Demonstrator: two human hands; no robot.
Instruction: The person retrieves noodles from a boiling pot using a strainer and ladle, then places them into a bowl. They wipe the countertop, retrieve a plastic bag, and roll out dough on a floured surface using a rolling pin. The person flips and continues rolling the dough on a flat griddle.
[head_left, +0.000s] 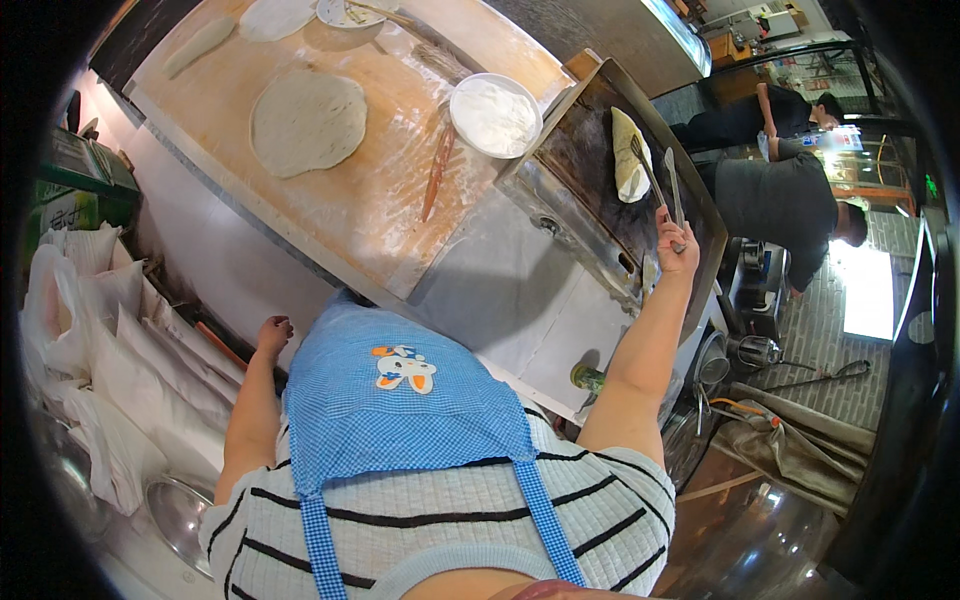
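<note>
My right hand grips a pair of metal tongs over the dark griddle. One arm of the tongs reaches the edge of a folded, pale flatbread lying on the plate; whether it pinches the bread I cannot tell. Low at my side, my left hand hangs beside the blue checked apron with curled fingers. Nothing shows in it, though its palm is hidden. Ahead, a round sheet of dough lies flat on the floured wooden board.
A bowl of flour, a slim rolling pin and a brush are on the board. More dough lies at its far left. White bags crowd the left. A jar stands below my right arm. Two people are beyond the griddle.
</note>
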